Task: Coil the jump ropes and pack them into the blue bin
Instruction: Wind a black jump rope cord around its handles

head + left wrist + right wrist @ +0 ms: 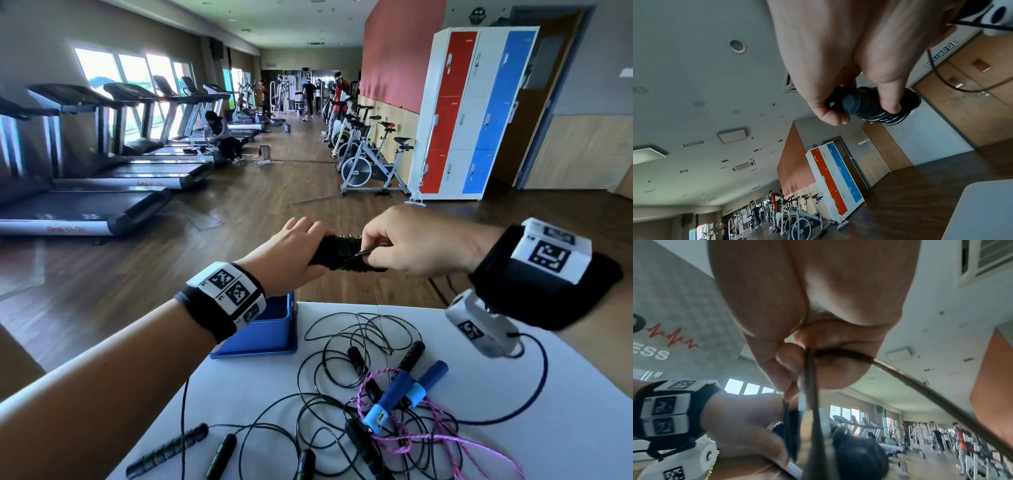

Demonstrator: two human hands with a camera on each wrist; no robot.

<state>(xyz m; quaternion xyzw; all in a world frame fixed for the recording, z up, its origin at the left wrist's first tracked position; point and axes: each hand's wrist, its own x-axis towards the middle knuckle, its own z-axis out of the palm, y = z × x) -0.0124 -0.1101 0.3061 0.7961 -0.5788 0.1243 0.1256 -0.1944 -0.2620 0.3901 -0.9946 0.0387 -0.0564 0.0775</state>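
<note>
while the left hand (pixel 291 255) clenched the black handles (pixel 325 253) above the white table (pixel 565 411), the right hand (pixel 407 245) pinched the black cord (pixel 920 382) | advice: wrap taut, turns side by side, tuck the end | count: one blue bin (pixel 270 334), open, at the table's far edge; two blue handles (pixel 387 399); at least five loose black ones
</note>
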